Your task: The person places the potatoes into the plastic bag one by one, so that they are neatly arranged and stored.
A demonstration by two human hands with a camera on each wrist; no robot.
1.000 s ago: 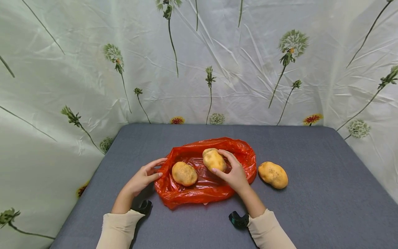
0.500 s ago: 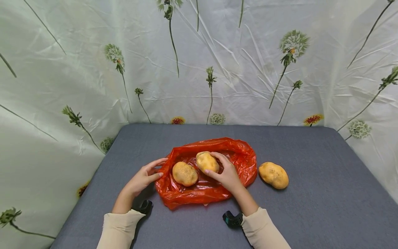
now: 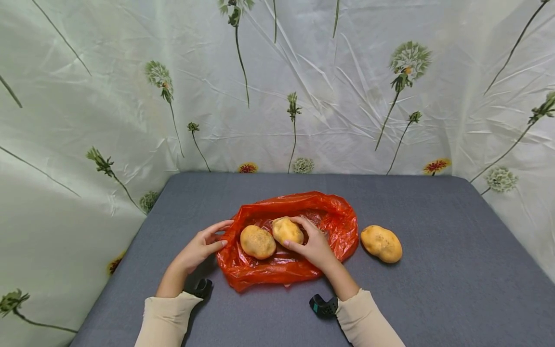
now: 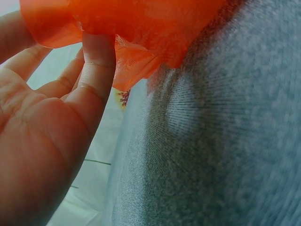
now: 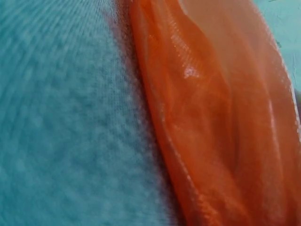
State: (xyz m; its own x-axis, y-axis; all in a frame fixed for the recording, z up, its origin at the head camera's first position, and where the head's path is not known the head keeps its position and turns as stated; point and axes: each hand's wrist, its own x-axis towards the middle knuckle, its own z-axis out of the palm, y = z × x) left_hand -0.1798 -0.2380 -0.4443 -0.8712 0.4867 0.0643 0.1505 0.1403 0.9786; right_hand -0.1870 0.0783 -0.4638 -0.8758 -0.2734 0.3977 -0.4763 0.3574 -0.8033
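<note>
A red plastic bag (image 3: 286, 275) lies on the grey table with its mouth spread wide. My left hand (image 3: 197, 248) holds the bag's left rim with thumb and fingers; the left wrist view shows this hand (image 4: 51, 113) against the thin red plastic. Inside the bag, a potato (image 3: 257, 242) rests on the left. My right hand (image 3: 313, 246) grips a second potato (image 3: 286, 230) inside the bag, right beside the first one. A third potato (image 3: 381, 244) lies on the table, just right of the bag. In the right wrist view, only the bag's side (image 5: 197, 113) and grey cloth show.
The grey cloth-covered table (image 3: 433, 289) extends around the bag. A pale curtain (image 3: 338, 96) printed with dandelions hangs behind it and at the sides. Black wrist devices sit by the left wrist (image 3: 203, 288) and the right wrist (image 3: 323, 306).
My right hand has moved left and down with its potato, bringing it next to the other potato in the bag. The left hand and the outside potato have stayed put.
</note>
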